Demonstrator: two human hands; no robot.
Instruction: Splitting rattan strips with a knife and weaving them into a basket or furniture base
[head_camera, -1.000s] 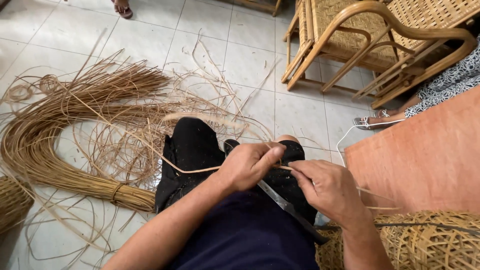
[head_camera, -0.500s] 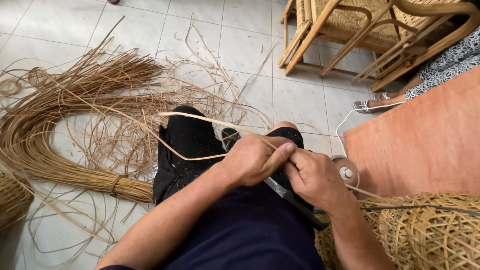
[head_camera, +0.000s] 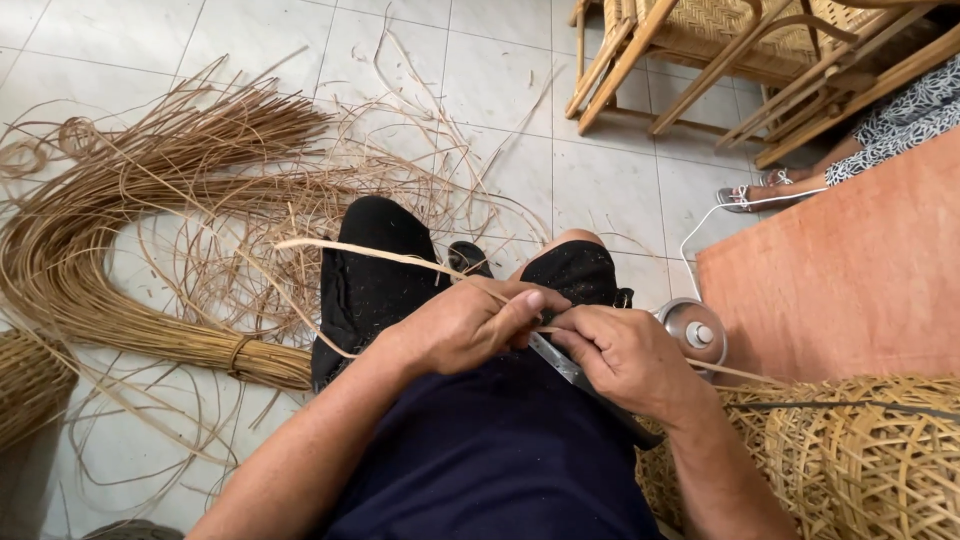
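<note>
left hand (head_camera: 470, 325) grip pinched on rattan strip (head_camera: 380, 256) | right hand (head_camera: 622, 358) grip closed on knife (head_camera: 560, 364) | over lap

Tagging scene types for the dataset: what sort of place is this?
Probably a rattan weaving workshop with a tiled floor. A big bundle of rattan strips lies there, woven baskets sit at the right, rattan chairs stand behind, and both hands, left hand and right hand, work one strip.
</note>
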